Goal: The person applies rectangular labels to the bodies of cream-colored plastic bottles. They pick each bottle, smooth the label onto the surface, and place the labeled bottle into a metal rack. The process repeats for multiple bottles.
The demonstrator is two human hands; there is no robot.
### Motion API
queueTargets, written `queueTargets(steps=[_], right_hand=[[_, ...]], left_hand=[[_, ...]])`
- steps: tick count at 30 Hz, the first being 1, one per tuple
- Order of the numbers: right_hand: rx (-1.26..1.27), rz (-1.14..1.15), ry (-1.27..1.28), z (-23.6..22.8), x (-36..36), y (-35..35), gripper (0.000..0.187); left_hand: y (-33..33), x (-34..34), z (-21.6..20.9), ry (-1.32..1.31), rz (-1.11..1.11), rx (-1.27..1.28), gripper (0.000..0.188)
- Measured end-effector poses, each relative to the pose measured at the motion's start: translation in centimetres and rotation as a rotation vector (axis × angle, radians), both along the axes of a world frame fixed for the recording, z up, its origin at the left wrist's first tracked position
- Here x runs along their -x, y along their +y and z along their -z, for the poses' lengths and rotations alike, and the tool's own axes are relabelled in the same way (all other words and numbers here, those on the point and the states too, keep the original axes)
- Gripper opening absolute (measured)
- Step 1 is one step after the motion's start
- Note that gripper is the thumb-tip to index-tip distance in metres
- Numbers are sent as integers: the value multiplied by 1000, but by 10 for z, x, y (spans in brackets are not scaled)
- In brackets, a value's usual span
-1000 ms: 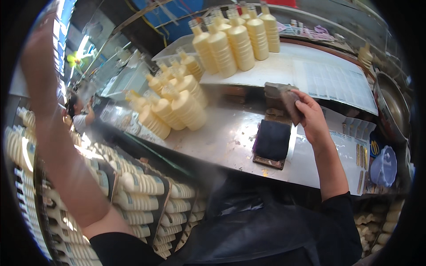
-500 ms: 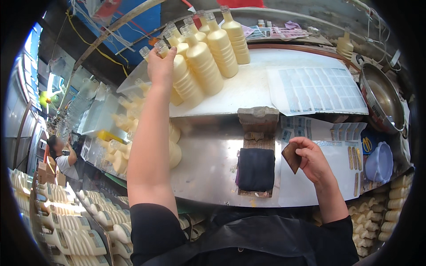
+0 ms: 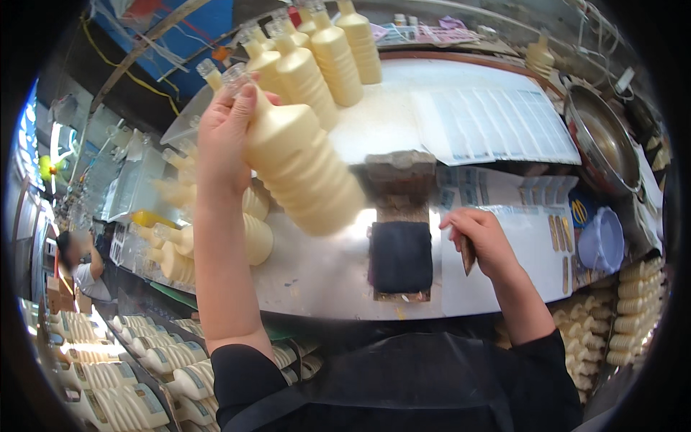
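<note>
My left hand [image 3: 227, 133] grips a ribbed, cream-coloured bottle [image 3: 302, 169] by its clear neck. The bottle hangs tilted above the metal table, its base pointing toward the black cloth pad [image 3: 400, 257]. In my right hand [image 3: 481, 241], closed fingers hold a flat brown scraper-like piece [image 3: 468, 255], seen nearly edge-on. That hand hovers over a white sheet [image 3: 461, 291], just right of the pad. The pad rests on a board below a stone-like block [image 3: 400, 175]. Similar bottles [image 3: 306, 79] stand upright on the white raised surface behind my left hand.
Label sheets [image 3: 497, 126] lie on the raised surface. At the right are a large metal pan [image 3: 603, 140], a purple plastic basin [image 3: 601, 241] and yellow-handled scissors [image 3: 578, 212]. More bottles lie left [image 3: 173, 252] and in racks [image 3: 122, 396]. Another person [image 3: 86, 266] sits far left.
My left hand has lifted one bottle out of the standing group and brought it nearer, tilted. My right hand has turned the brown piece edge-on. The whole view has shifted slightly.
</note>
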State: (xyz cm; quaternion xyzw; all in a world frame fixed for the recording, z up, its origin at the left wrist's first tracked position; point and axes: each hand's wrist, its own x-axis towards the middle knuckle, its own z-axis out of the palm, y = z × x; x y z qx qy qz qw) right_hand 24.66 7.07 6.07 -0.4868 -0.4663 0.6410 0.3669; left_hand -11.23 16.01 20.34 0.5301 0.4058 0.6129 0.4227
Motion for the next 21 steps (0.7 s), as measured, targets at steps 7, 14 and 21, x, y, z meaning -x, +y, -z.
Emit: queueTargets(steps=[7, 14, 21], right_hand=[[-282, -105, -307, -17, 39, -10, 68], [-139, 78, -264, 23, 42, -11, 78], [-204, 78, -242, 30, 7, -8, 44]], left_hand=[[-7, -97, 84, -122, 355, 301, 39], [-79, -123, 167, 378, -3, 147, 89], [-101, -134, 161, 196, 71, 345, 116]])
